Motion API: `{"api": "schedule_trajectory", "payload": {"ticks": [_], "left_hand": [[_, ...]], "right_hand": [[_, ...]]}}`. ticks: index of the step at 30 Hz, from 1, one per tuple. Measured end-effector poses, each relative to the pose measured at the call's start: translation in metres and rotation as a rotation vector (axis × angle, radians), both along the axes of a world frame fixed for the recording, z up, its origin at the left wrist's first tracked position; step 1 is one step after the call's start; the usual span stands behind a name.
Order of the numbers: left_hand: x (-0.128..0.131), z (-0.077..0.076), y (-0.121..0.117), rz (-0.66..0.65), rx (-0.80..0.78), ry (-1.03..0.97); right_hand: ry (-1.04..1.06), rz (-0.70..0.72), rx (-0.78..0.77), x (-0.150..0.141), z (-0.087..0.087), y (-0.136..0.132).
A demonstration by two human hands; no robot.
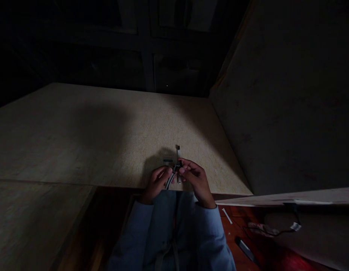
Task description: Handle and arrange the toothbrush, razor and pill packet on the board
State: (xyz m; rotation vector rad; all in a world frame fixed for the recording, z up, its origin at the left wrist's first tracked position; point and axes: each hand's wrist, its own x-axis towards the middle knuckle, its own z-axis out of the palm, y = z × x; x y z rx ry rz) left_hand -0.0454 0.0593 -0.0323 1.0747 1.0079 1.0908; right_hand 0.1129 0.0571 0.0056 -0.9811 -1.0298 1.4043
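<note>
Just above the table's near edge, both my hands are around a small black and silver curved tool (pixel 170 180), whose exact kind is too dark to make out. My left hand (pixel 157 182) pinches it from the left, thumb on top. The fingers of my right hand (pixel 197 178) are closed at its dark upper end. Beyond my fingertips a thin rod with a dark end (pixel 177 147) points away from me. A short dark green strip (pixel 168 160) lies on the table just past my left fingers. Between the hands, part of a small pale piece (pixel 179 180) shows.
The pale speckled table (pixel 151 124) stretches ahead and left. A dark panel (pixel 281 105) rises along its right side. On the reddish floor lie a white strip (pixel 227 216) and a dark elongated object (pixel 246 248). A black cable with a white tag (pixel 295 226) is at lower right.
</note>
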Motion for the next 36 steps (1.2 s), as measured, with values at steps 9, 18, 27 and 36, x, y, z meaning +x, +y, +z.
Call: {"api": "schedule_trajectory", "payload": {"ticks": [9,18,27,36], "left_hand": [[0.004,-0.012,-0.003,-0.046,-0.093,-0.214],[0.0,-0.001,-0.009,-0.159,-0.106,-0.3],[-0.002,-0.009,-0.011,-0.212,-0.113,-0.328],[-0.001,0.001,-0.011,-0.203,-0.089,-0.244]], "right_hand": [[0.112,0.133,-0.042,-0.016,-0.01,-0.017],[0.08,0.181,-0.043,-0.007,-0.02,-0.021],[0.188,0.222,-0.045,-0.005,-0.034,-0.018],[0.245,0.241,-0.039,-0.005,-0.038,-0.02]]}}
